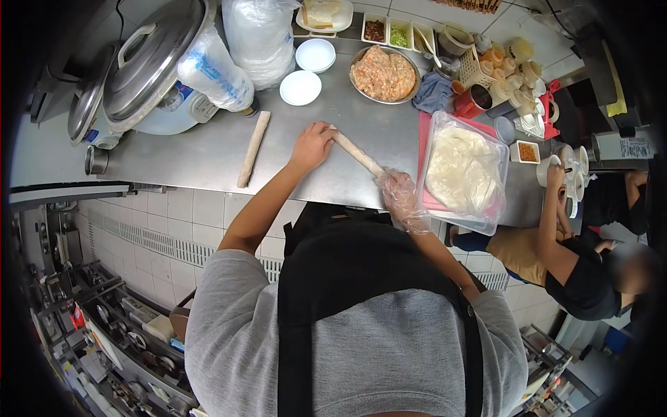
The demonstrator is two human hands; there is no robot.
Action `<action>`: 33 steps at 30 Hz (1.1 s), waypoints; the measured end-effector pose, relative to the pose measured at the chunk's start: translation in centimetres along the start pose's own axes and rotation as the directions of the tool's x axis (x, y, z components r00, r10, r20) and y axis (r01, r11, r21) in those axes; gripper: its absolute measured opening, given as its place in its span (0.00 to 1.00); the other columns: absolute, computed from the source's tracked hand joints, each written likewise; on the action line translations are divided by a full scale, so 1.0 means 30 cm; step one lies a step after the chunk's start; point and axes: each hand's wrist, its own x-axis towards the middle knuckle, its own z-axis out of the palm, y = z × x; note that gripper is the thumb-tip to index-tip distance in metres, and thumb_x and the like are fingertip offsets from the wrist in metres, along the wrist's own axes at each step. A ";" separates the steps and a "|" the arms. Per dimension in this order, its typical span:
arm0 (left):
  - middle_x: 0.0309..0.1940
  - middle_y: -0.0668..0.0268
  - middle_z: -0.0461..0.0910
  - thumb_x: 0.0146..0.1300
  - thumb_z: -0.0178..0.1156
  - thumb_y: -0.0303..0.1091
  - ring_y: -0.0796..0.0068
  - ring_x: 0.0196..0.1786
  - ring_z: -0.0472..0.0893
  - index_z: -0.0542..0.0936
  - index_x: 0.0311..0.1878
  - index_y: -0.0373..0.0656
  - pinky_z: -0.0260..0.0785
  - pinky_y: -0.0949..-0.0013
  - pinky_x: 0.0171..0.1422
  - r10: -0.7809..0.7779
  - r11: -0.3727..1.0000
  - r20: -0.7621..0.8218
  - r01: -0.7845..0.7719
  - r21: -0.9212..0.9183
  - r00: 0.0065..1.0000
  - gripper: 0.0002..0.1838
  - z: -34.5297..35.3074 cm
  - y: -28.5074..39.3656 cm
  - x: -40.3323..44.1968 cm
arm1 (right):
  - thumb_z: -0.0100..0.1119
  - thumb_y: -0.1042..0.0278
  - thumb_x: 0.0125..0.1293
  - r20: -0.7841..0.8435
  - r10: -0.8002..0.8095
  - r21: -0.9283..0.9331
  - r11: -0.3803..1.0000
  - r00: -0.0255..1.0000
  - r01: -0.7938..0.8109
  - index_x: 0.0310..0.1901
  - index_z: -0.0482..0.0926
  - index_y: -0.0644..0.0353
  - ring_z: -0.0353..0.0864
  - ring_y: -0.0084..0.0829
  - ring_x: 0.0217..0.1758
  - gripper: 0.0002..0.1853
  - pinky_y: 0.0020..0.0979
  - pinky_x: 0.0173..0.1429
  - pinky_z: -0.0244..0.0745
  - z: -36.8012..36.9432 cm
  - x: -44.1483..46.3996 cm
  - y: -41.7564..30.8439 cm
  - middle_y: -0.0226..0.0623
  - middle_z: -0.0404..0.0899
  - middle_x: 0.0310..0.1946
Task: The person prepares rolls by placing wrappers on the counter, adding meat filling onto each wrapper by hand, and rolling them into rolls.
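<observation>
While the fingers of the bare left hand (313, 143) are gripping the far end of a pale cylinder (358, 152), those of the right hand (399, 192), which is wearing a clear glove (417, 219), are wrapping its near end. Held at both ends, the cylinder is slanting across the desk (201, 149) near the front edge, a grip that is probably giving even control along the length; whether it is dough or a wooden pin is not discernible. To the left, a second cylinder (254, 149) of like form is lying alone, apparently set apart yet within reach. Just right of the gloved hand, a plastic tray (479, 222) is resting on a red board (423, 128) and is containing a broad mass of dough (458, 163) under what appears to be clear film, presumably guarding against drying. Toward the back, a metal bowl (417, 82) is holding an orange-flecked mixture (384, 74), a position likely sparing the front for handwork; two white bowls (300, 87) are standing to its left. Farther right, a co-worker (583, 274) is touching a white container (545, 172).
</observation>
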 end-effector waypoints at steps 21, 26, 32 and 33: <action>0.47 0.59 0.73 0.55 0.61 0.24 0.57 0.51 0.74 0.83 0.54 0.52 0.69 0.56 0.55 0.020 1.000 -0.026 -0.020 0.017 0.999 0.21 0.007 0.023 -0.051 | 0.64 0.72 0.59 0.089 -0.044 0.000 0.999 0.995 0.044 0.35 0.83 0.55 0.82 0.44 0.40 0.03 0.43 0.44 0.79 -0.002 0.003 -0.011 0.40 0.84 0.36; 0.48 0.57 0.72 0.55 0.61 0.22 0.55 0.51 0.73 0.82 0.54 0.49 0.69 0.56 0.57 0.055 0.995 -0.002 -0.055 -0.081 0.998 0.22 0.020 0.040 -0.066 | 0.65 0.71 0.59 0.050 -0.079 0.009 0.997 0.996 0.079 0.36 0.83 0.54 0.82 0.44 0.40 0.03 0.43 0.44 0.79 -0.006 0.004 -0.010 0.39 0.84 0.36; 0.48 0.55 0.71 0.57 0.63 0.25 0.53 0.52 0.72 0.81 0.53 0.46 0.67 0.57 0.60 -0.089 0.992 -0.101 0.079 -0.099 0.991 0.19 0.028 0.048 -0.059 | 0.64 0.71 0.59 0.052 -0.040 -0.018 0.999 0.998 0.041 0.36 0.83 0.52 0.81 0.43 0.38 0.03 0.42 0.42 0.79 -0.017 0.005 -0.023 0.37 0.84 0.35; 0.48 0.55 0.71 0.57 0.64 0.26 0.53 0.52 0.72 0.81 0.53 0.46 0.67 0.57 0.59 -0.089 0.991 -0.092 0.079 -0.110 0.992 0.18 0.030 0.048 -0.056 | 0.64 0.71 0.59 0.052 -0.031 -0.017 0.999 0.998 0.032 0.36 0.83 0.52 0.81 0.42 0.38 0.03 0.42 0.42 0.79 -0.019 0.005 -0.023 0.37 0.83 0.35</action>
